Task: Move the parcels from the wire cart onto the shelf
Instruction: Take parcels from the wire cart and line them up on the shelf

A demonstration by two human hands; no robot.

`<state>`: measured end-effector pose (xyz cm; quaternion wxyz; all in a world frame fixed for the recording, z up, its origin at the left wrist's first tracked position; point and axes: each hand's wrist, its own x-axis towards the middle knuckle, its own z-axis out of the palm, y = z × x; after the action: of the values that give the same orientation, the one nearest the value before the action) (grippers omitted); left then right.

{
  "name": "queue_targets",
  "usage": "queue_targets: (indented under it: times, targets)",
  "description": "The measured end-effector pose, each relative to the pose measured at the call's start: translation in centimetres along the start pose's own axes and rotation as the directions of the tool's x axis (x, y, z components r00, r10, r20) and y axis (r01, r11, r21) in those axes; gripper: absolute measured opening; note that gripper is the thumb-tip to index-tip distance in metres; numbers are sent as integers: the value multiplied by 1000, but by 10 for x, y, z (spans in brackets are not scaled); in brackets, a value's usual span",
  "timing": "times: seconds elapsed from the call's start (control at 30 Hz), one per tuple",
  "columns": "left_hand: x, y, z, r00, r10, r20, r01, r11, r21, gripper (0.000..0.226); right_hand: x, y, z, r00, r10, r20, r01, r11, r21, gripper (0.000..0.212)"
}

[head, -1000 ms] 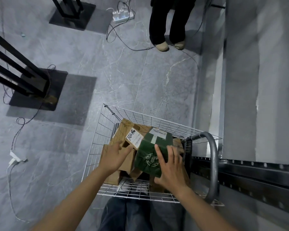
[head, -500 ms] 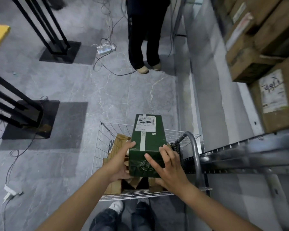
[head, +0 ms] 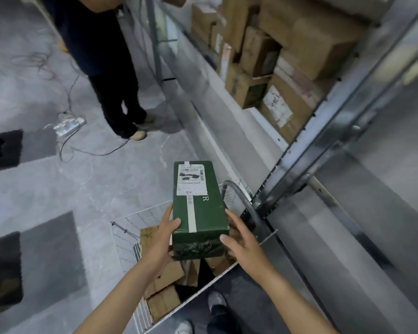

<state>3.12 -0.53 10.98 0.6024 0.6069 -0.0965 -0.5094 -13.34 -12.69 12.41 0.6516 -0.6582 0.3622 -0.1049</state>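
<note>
You have the green box (head: 198,203) clamped between both hands at lower centre of the frame, lifted clear above the cart (head: 128,247). Your left hand (head: 163,239) grips the near left edge, thumb hooked over the top face, fingers under or along the side. Your right hand (head: 241,244) presses flat against the near right side, fingers spread; it looks more like a press than a wrap.

The box reads as stiff cardboard, long and narrow, taped down the middle, with a white label (head: 191,179) on the far end. It holds its shape under the squeeze, so I'd judge it rigid and moderately light. The printed faces may be smooth, so a side squeeze alone could slip. Because you hold only the near end, the far end overhangs and will want to dip; a hand slid under the base nearer the middle would steady it.

Brown parcels (head: 164,302) lie loose in the cart directly below your hands. The shelf (head: 297,150), already stacked with cartons (head: 275,68), runs across the upper right, well apart from the box.
</note>
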Motion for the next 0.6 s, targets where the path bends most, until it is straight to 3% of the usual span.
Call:
queue_targets:
  times: [0.13, 0.33, 0.43, 0.6]
  targets:
    - [-13, 11, 17, 981, 49, 188, -66, 994, 88, 59, -38, -13, -9, 999, 31, -40, -24, 983, 180, 63]
    - [-26, 24, 69, 883, 133, 451, -266, 932, 246, 78, -98, -20, -35, 971, -68, -228, 98, 987, 124, 67]
    - [-36, 22, 103, 833, 136, 536, -330, 900, 284, 82, -130, -19, -57, 937, -72, -341, 139, 975, 176, 63]
    - [-79, 19, 168, 733, 174, 657, -544, 730, 414, 73, -195, -11, -90, 860, -96, -502, 209, 962, 174, 64]
